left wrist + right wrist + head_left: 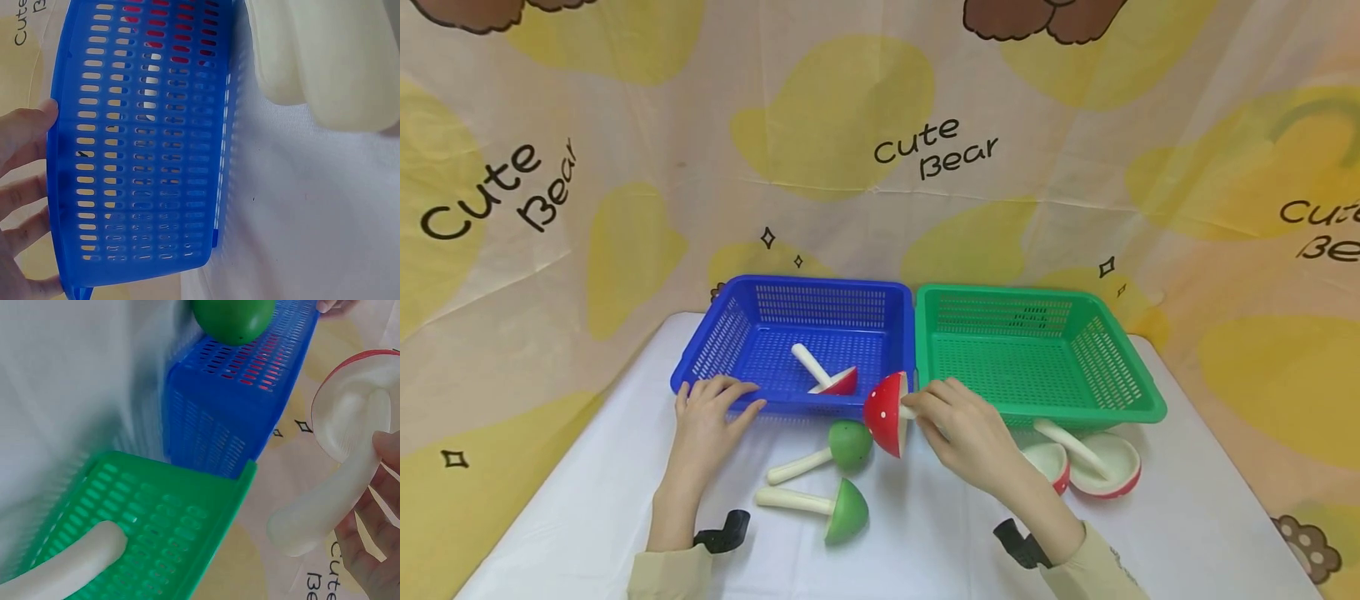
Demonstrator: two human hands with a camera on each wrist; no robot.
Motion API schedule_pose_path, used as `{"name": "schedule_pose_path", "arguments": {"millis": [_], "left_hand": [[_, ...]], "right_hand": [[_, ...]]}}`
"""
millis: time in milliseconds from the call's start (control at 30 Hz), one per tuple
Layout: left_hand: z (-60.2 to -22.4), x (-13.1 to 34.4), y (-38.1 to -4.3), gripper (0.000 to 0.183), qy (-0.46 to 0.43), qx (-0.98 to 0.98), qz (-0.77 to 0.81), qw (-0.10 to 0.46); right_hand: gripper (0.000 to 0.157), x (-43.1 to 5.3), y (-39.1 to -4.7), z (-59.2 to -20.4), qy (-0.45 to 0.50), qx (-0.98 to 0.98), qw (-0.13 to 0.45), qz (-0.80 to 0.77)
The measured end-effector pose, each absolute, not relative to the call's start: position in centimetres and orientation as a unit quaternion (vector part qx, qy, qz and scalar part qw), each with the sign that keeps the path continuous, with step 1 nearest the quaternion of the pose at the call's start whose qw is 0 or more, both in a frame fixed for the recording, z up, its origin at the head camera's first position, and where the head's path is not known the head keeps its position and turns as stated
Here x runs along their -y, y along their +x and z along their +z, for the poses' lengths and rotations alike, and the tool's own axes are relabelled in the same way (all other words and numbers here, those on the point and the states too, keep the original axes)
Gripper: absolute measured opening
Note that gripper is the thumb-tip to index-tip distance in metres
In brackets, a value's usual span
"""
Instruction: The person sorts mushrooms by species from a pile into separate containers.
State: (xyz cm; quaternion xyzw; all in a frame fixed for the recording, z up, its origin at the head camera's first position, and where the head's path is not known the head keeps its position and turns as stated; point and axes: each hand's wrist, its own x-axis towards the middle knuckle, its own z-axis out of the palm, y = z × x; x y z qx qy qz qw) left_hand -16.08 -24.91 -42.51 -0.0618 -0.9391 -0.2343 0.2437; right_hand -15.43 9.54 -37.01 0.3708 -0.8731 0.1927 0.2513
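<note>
My right hand (958, 429) pinches the white stem of a toy mushroom (886, 414) with a red, white-dotted cap. This mushroom is held up near the front right corner of the blue basket (718, 333); in the right wrist view its stem (325, 494) lies between thumb and fingers. My left hand (707, 421) rests on the blue basket's front rim, fingers spread, as the left wrist view shows at the rim (55, 187). Inside that basket lies another red-capped mushroom (838, 382). Two green-capped mushrooms (850, 446) (847, 510) lie on the table in front of it.
A green basket (1000, 358) stands right beside the blue one. Two red-capped mushrooms (1120, 467) (1048, 462) lie before it, one stem leaning toward its front wall. White cloth (925, 542) covers the table, and a patterned curtain (850, 125) hangs behind.
</note>
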Motion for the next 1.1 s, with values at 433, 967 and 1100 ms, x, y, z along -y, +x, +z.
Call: {"name": "schedule_pose_path", "arguments": {"millis": [433, 967, 1100], "left_hand": [[-42.6, 24.9, -16.1, 0.026, -0.062, 0.939, -0.234, 0.246], [-42.5, 24.9, -15.9, 0.026, -0.061, 0.940, -0.234, 0.243], [-42.5, 24.9, -16.0, 0.026, -0.061, 0.940, -0.235, 0.242]], "right_hand": [[0.020, -7.0, -18.7, -34.6, 0.313, 0.878, 0.155, 0.326], [0.025, -4.2, -22.8, -33.9, 0.246, 0.890, 0.058, 0.379], [0.026, -3.7, -23.9, -34.1, 0.228, 0.894, 0.038, 0.385]]}}
